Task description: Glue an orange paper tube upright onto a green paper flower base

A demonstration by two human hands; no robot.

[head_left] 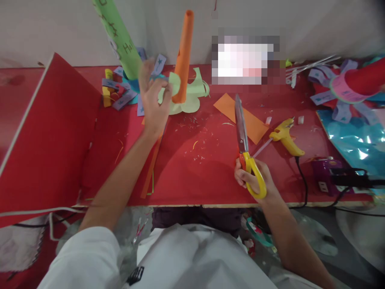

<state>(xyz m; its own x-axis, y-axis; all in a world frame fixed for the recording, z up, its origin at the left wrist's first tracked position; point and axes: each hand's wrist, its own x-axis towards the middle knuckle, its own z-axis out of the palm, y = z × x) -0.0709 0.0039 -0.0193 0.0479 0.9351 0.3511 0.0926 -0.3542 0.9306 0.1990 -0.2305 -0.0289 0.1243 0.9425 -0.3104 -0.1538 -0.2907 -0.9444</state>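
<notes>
My left hand pinches a pale green paper piece beside an upright orange paper cone. Around the cone's base lies a pale green petal-shaped paper. Just behind my left hand leans a tall green paper tube with writing on it. In my right hand are large scissors with red and yellow handles, blades closed and pointing away from me. An orange paper rectangle lies partly behind the blades.
A yellow glue gun with a black cable lies right, near a purple box and shiny blue sheet. A red panel stands left. Orange strips and scraps lie on the red table. Paper flowers sit far right.
</notes>
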